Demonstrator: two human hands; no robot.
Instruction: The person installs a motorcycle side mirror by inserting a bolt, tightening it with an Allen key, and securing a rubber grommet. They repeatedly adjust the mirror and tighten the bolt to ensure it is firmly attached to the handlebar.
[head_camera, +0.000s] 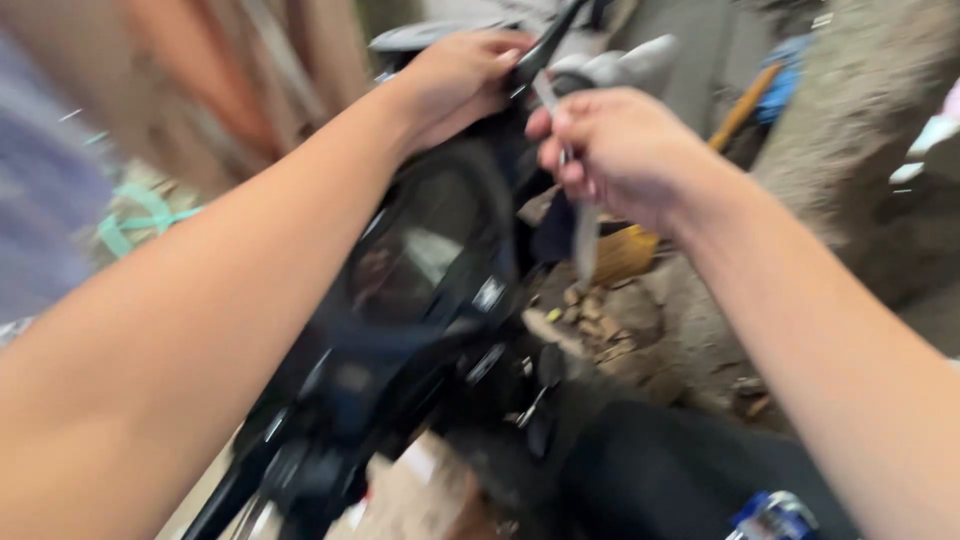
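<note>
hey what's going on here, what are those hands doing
A person is working on a black motorbike, seen from above and blurred. The left hand grips a black lever at the handlebar. The right hand holds a thin metal tool right beside it. Rubble lies on the ground below.

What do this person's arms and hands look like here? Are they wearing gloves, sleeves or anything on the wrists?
Both arms are bare right up to the picture's edge: no sleeves show. The left hand and the right hand are ungloved. I can make out no watch, bracelet or ring, though the picture is blurred by motion, so something small could escape notice.
</note>
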